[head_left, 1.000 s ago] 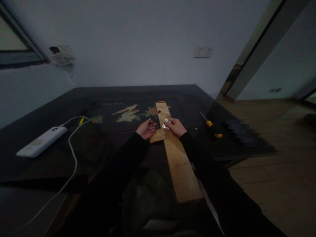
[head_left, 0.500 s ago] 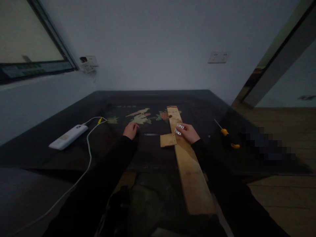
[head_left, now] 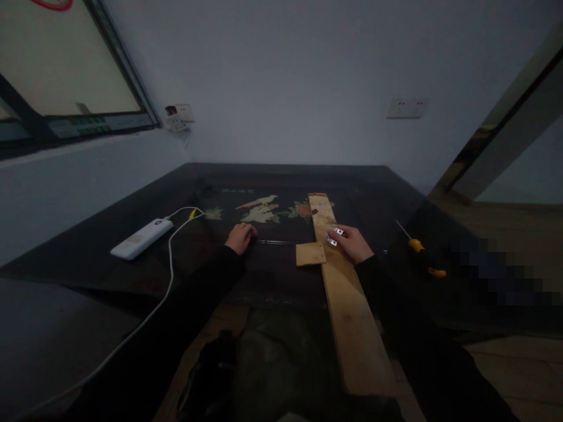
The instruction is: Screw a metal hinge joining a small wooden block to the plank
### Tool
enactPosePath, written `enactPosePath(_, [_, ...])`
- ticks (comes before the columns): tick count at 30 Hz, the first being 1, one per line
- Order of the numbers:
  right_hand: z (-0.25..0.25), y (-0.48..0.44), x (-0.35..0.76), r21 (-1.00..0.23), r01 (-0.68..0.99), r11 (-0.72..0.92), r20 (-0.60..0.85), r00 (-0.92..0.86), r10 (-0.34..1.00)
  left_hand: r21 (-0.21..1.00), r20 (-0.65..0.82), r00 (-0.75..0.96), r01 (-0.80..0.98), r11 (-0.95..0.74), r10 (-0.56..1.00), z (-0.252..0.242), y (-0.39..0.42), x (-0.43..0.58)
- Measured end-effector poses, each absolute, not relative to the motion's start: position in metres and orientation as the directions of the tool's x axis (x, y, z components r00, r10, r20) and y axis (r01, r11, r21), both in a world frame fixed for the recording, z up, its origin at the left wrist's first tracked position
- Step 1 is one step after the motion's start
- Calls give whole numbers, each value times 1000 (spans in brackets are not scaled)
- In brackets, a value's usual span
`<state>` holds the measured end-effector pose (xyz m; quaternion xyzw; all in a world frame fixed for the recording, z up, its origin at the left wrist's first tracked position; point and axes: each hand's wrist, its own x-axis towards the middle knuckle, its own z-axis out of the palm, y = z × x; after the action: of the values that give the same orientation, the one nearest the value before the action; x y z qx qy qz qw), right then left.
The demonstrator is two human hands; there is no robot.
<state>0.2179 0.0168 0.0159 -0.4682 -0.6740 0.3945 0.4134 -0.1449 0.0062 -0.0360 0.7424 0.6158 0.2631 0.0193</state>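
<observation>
My right hand (head_left: 355,243) pinches a small silver metal hinge (head_left: 336,231) with holes in its leaves, just above a long wooden board (head_left: 354,319). The board runs from the dark table over its front edge toward me. A small square wooden piece (head_left: 309,254) with small holes along its right side meets the board's left edge. On the table to the left lies my left hand (head_left: 240,237), palm down with loosely bent fingers, apart from the wood and with nothing visible in it.
A screwdriver (head_left: 423,252) with a yellow and black handle lies on the right, near a tiny metal piece (head_left: 386,252). A white power bank (head_left: 143,238) with a white cable (head_left: 170,258) lies on the left of the dark table (head_left: 272,287). Wall sockets (head_left: 407,108) are behind.
The whole view has shifted, so everything appears further right and slightly lower. My right hand keeps the hinge over the board; my left hand's fingers look a little more extended.
</observation>
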Motion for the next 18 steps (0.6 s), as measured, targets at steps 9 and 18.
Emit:
enactPosePath(9, [88, 14, 191, -819, 383, 426, 185, -527, 829, 554, 360, 42, 794, -250, 932, -33, 7, -159])
enactPosePath(18, [72, 39, 24, -605, 611, 510, 62, -603, 796, 835, 336, -238, 523, -172, 911, -26, 13, -170])
